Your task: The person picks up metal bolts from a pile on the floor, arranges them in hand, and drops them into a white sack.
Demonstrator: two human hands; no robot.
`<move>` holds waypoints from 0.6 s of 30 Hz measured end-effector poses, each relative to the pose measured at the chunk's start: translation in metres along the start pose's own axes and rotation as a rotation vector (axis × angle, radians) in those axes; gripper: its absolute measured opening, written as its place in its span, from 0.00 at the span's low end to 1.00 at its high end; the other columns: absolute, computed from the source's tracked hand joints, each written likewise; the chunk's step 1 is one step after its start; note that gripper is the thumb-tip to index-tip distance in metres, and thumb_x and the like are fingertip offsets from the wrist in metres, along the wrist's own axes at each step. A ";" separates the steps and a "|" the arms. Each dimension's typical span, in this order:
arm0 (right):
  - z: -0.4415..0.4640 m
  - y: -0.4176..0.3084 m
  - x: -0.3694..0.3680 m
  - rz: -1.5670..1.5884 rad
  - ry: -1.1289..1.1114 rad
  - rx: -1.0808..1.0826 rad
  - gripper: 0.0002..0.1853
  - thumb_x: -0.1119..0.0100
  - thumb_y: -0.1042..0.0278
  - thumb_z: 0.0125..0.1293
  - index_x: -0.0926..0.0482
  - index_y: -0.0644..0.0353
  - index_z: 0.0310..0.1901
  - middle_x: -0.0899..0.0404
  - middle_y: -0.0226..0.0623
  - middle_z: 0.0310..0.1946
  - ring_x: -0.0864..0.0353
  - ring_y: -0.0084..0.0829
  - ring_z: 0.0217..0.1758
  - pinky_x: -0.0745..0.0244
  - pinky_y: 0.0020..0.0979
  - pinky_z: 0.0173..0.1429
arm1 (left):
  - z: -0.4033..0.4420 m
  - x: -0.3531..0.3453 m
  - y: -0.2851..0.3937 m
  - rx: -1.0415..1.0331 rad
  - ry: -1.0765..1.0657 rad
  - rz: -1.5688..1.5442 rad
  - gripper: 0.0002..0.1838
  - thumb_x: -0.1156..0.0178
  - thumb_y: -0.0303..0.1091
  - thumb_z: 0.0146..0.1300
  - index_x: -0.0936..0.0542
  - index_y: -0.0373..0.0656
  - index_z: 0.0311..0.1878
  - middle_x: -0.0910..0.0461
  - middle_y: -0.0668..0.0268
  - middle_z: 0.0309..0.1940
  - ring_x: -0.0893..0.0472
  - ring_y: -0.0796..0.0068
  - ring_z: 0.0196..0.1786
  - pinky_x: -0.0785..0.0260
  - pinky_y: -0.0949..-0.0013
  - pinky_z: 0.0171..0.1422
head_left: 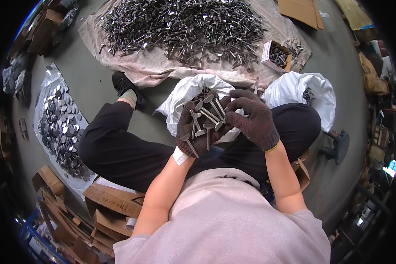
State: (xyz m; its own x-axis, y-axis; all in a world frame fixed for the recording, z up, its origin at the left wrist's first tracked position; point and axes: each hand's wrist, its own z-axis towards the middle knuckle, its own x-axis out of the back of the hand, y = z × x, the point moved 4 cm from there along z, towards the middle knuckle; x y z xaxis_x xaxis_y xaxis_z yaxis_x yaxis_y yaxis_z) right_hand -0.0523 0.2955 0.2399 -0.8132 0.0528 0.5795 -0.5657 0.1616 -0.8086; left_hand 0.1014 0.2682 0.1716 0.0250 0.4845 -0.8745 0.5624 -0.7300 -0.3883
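Note:
Both of my hands wear dark knitted work gloves. My left hand is cupped palm up, closed around a loose bunch of T-shaped metal bolts. Just to its right is my right hand, fingers curved and thumb apart from them, the fingertips close to the bolts. I see nothing between those fingers. A single metal piece shows just beyond the right hand; whether it touches the glove I cannot tell. Under the hands, a white woven sack stands open between the legs with more bolts inside.
A large heap of bolts covers a stained cloth ahead. A small carton and a second white sack are at right, near a dark stool. Round metal discs lie on plastic at left. Cardboard is stacked behind.

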 end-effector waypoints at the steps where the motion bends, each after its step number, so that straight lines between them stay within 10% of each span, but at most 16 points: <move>1: -0.003 -0.003 0.000 -0.096 0.097 -0.020 0.13 0.27 0.64 0.59 0.14 0.62 0.41 0.18 0.48 0.53 0.18 0.41 0.59 0.25 0.37 0.61 | 0.001 0.006 0.001 -0.012 -0.026 0.039 0.32 0.51 0.57 0.75 0.32 0.48 0.74 0.36 0.50 0.75 0.34 0.47 0.75 0.42 0.35 0.78; 10: -0.010 0.018 -0.017 -0.060 -0.080 -0.342 0.23 0.29 0.45 0.58 0.12 0.59 0.40 0.16 0.43 0.49 0.17 0.43 0.54 0.24 0.39 0.60 | 0.004 0.013 0.007 -0.037 -0.079 0.046 0.32 0.50 0.54 0.75 0.34 0.49 0.76 0.37 0.51 0.76 0.36 0.45 0.76 0.43 0.39 0.79; 18: -0.014 0.019 -0.026 0.054 0.115 -0.229 0.18 0.31 0.53 0.61 0.13 0.62 0.39 0.15 0.44 0.44 0.16 0.42 0.49 0.23 0.37 0.56 | 0.003 0.009 0.009 -0.073 -0.096 0.092 0.32 0.51 0.53 0.75 0.36 0.50 0.77 0.38 0.51 0.77 0.37 0.45 0.77 0.44 0.39 0.79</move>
State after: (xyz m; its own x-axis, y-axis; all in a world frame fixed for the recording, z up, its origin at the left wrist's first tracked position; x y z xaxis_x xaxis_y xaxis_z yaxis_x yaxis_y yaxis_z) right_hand -0.0403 0.3111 0.2106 -0.8130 0.1772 0.5546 -0.4657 0.3737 -0.8022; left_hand 0.1040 0.2648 0.1596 0.0023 0.3665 -0.9304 0.6197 -0.7308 -0.2863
